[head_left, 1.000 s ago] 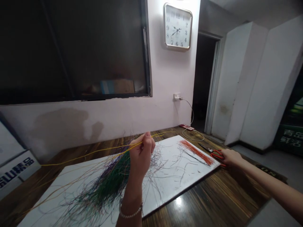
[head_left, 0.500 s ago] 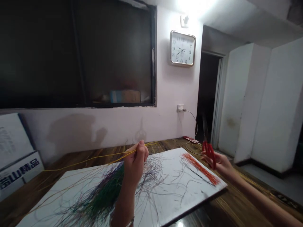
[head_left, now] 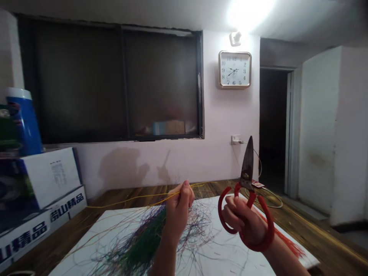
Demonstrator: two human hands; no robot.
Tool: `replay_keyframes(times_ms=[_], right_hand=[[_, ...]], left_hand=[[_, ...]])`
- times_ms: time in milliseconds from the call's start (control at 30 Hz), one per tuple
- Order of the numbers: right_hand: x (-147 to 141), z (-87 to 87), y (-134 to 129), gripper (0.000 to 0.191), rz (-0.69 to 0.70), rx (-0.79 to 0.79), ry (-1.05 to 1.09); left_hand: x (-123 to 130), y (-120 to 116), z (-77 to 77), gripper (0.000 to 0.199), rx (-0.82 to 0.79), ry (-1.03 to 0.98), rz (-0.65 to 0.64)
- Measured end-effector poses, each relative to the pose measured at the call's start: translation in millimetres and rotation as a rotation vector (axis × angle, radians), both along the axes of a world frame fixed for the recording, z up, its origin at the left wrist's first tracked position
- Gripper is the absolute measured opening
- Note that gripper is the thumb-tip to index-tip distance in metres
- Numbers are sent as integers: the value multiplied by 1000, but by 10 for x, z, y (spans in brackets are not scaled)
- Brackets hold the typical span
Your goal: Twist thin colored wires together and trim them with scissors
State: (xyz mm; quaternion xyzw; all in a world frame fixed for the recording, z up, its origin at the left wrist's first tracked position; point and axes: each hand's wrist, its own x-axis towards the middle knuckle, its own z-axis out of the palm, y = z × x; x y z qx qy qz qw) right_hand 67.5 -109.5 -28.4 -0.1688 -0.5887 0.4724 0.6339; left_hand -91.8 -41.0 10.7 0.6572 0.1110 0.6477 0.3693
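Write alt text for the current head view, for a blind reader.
A person's right hand holds up red-handled scissors, blades pointing upward, while the left hand grips yellow strands. A tangle of green and purple strands lies on a white board on a wooden table; a clock hangs on the wall.

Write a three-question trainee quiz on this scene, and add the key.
1. Which hand holds the scissors?
2. True or false: the left hand is empty.
3. Where does the clock hang? A, over the bottle; B, between the window and the doorway; C, over the doorway.

Key: 1. The right hand. 2. False; it grips yellow strands. 3. B.
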Motion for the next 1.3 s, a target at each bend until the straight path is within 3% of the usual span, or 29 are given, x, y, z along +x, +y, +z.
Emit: replay_keyframes(times_ms=[167, 367, 467, 667, 867, 1100, 1300], right_hand=[[-11, 134, -123, 34, -37, -89, 28], [44, 275, -278, 13, 96, -216, 126], [52, 294, -311, 12, 96, -257, 97], [-22, 193, -329, 21, -47, -187, -181], [-78, 119, -321, 5, -142, -149, -262], [-125, 41, -229, 28, -294, -148, -454], [-266, -23, -175, 22, -281, -224, -622]], left_hand=[[51, -32, 17, 51, 6, 24, 6], [122, -57, 19, 49, 15, 43, -15], [123, -80, 34, 49, 20, 22, -26], [102, -76, 53, 48, -18, -78, -29], [97, -78, 58, 48, -66, -150, -33], [92, -228, 153, 47, -123, -302, -61], [103, -249, 194, 47, -128, -536, 135]])
